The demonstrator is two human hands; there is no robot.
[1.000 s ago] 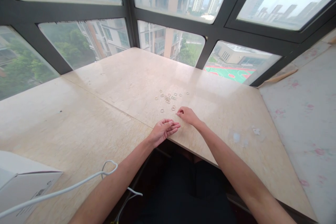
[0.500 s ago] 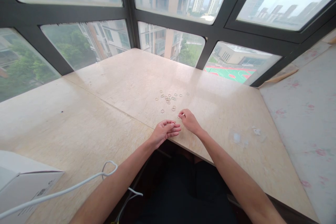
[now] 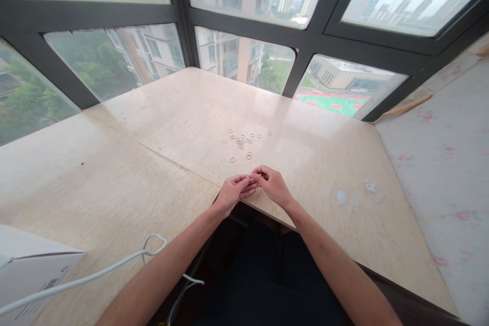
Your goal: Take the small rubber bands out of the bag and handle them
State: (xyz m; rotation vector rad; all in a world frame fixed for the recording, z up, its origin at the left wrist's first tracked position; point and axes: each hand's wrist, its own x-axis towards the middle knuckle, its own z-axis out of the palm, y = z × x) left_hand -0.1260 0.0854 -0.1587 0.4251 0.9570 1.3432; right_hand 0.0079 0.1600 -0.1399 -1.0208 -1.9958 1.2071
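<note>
My left hand (image 3: pixel 234 191) is closed at the thumb and forefinger on small thin rings, partly hidden by the fingers, with some red showing. The other fingers of that hand lie loosely extended. My right hand (image 3: pixel 272 183) meets it at the fingertips, closed in a pinch on a small ring that is mostly covered. Both hands are just above the table's near edge. Beyond them, a loose group of thin rings (image 3: pixel 240 141) lies on the table, several overlapping. Two rings (image 3: pixel 249 155) and a single ring (image 3: pixel 232 160) lie closer to the hands.
The pale marbled table (image 3: pixel 160 127) has a seam running across it. At the lower left are a white box (image 3: pixel 46 270) and a white cable (image 3: pixel 95 274). Clear plastic scraps (image 3: pixel 342 197) lie at the right. Dark-framed windows (image 3: pixel 244 30) and a floral wall (image 3: pixel 439 178) border the table.
My right hand has moved left from the table to my left hand. The ring that was at its fingertips is gone from the table. The view has shifted slightly.
</note>
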